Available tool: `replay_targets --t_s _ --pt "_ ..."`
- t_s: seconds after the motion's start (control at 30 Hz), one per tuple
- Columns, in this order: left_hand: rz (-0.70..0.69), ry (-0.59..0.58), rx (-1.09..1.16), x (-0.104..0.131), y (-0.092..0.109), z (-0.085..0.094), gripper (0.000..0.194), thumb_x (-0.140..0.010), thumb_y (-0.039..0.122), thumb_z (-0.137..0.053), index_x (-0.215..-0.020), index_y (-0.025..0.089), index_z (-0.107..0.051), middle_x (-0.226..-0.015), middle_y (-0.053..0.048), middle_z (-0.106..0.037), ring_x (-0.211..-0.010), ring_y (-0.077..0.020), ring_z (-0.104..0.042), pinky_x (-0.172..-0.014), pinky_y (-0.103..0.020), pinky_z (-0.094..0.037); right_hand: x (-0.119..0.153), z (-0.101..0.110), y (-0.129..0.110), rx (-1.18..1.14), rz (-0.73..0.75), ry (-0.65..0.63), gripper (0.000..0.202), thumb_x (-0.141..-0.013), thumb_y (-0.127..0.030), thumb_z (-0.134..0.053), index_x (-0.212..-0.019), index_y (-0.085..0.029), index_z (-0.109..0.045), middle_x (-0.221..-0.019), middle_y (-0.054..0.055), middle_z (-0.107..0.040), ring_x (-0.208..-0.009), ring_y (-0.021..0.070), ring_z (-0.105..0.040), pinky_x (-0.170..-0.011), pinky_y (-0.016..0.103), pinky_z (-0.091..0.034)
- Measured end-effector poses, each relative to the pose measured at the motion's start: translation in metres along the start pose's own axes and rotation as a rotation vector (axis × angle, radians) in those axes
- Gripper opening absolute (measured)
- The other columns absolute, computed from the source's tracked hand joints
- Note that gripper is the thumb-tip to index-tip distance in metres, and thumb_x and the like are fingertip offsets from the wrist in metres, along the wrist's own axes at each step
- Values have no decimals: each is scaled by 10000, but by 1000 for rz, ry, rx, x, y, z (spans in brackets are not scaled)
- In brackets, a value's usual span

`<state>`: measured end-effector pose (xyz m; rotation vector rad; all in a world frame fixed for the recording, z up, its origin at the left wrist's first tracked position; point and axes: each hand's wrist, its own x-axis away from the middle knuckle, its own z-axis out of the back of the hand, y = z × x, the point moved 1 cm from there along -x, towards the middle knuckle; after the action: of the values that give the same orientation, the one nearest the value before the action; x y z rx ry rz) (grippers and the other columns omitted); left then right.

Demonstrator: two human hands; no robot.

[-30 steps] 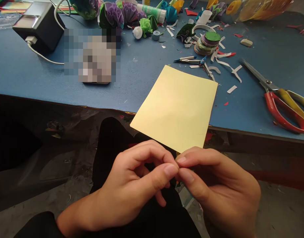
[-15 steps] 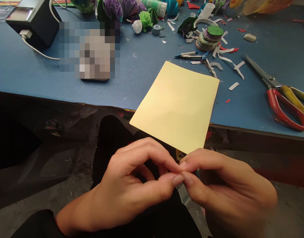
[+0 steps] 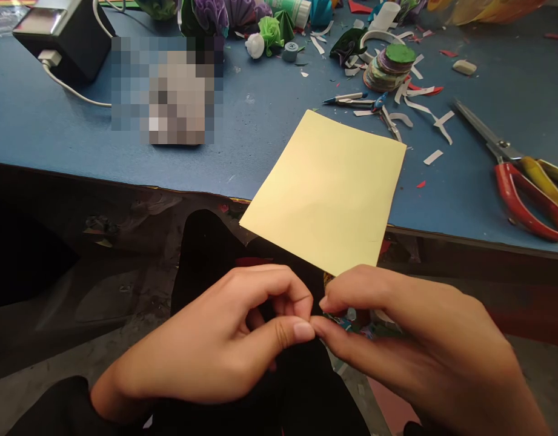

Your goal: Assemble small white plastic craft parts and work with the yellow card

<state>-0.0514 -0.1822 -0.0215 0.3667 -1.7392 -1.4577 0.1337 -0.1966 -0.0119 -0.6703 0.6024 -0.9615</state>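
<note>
My left hand (image 3: 242,333) is closed in a pinch over my lap, thumb against the forefinger; whatever it grips is too small to make out. Touching its fingertips is the thumb of my right hand (image 3: 397,327), whose forefinger stands a little apart from that thumb, with nothing visible between them. Just beyond both hands lies a sheet of pale yellow paper (image 3: 328,188), flat on the blue table (image 3: 242,145), its near part jutting out over the edge.
Open scissors (image 3: 506,151) with red and yellow handles lie at the right. Behind the paper are a compass (image 3: 351,102), paper scraps and a striped round jar (image 3: 388,66). A black box (image 3: 69,42) with a white cable stands at the left, near a blurred-out object.
My right forefinger has lifted from the shared pinch, opening a gap to its thumb. My left hand has shifted slightly left, its fingers more curled.
</note>
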Motion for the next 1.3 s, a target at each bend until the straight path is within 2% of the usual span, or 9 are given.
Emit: replay_targets --t_s 0.13,0.27,0.4,0.53,0.67,0.8,0.97,1.1,1.3 --pt "141 -131 393 -6 -9 -2 121 -837 272 -597 -774 173 -569 -733 23 -507 -646 -81 -533 -485 -129 -507 -4 -2 5 -127 -83 -19 166 -740 -127 -703 -781 -222 -572 -704 -102 -616 -593 1 -563 -569 63 -437" --pt "104 -255 840 -14 -13 -3 46 -819 173 -615 -785 144 -625 -637 23 -549 -513 -54 -564 -419 -109 -516 -1 -5 7 -221 -26 103 137 -764 -140 -702 -803 -206 -589 -771 -71 -659 -682 33 -622 -608 96 -493" --pt "63 -234 984 -17 -13 -5 86 -826 130 -598 -786 121 -674 -684 0 -611 -517 -69 -628 -410 -112 -533 2 -6 3 -216 46 171 181 -751 -73 -688 -862 -200 -624 -811 -57 -681 -725 45 -649 -666 93 -524" --pt "33 -191 990 -16 -13 -5 81 -816 130 -618 -797 119 -696 -676 6 -615 -514 -64 -630 -420 -113 -545 2 -6 0 -185 41 234 165 -759 -76 -668 -866 -200 -652 -843 -50 -702 -754 34 -661 -719 51 -515" --pt "27 -160 983 -15 -14 -6 75 -801 136 -641 -789 120 -713 -664 2 -605 -515 -60 -622 -424 -111 -546 -2 -6 -1 -169 38 220 140 -759 -96 -664 -855 -197 -671 -835 -35 -716 -729 36 -668 -701 37 -519" --pt "-4 -110 964 -15 -15 -7 74 -790 131 -656 -803 138 -729 -685 -2 -598 -566 -51 -597 -452 -108 -554 -4 -8 -7 -119 -11 271 195 -727 -59 -662 -840 -217 -677 -810 -29 -727 -696 79 -688 -667 91 -561" --pt "-4 1 844 -11 -11 -9 78 -779 125 -665 -769 155 -737 -740 -3 -575 -587 -51 -579 -449 -98 -544 -4 -11 -9 -78 -32 318 196 -722 -73 -641 -809 -244 -682 -745 -35 -729 -624 123 -698 -575 146 -586" --pt "-1 75 719 -6 -6 -9 96 -786 138 -660 -737 173 -736 -742 6 -580 -551 -35 -574 -467 -80 -525 -4 -15 -5 -102 -20 329 250 -689 -32 -648 -814 -247 -679 -736 -50 -728 -620 106 -694 -592 120 -578" --pt "-27 138 614 -4 -4 -8 99 -719 94 -713 -722 191 -732 -740 15 -577 -569 -46 -571 -493 -90 -518 -2 -16 -6 -182 -38 346 270 -673 -22 -634 -804 -253 -684 -754 -37 -730 -635 127 -696 -600 155 -594"
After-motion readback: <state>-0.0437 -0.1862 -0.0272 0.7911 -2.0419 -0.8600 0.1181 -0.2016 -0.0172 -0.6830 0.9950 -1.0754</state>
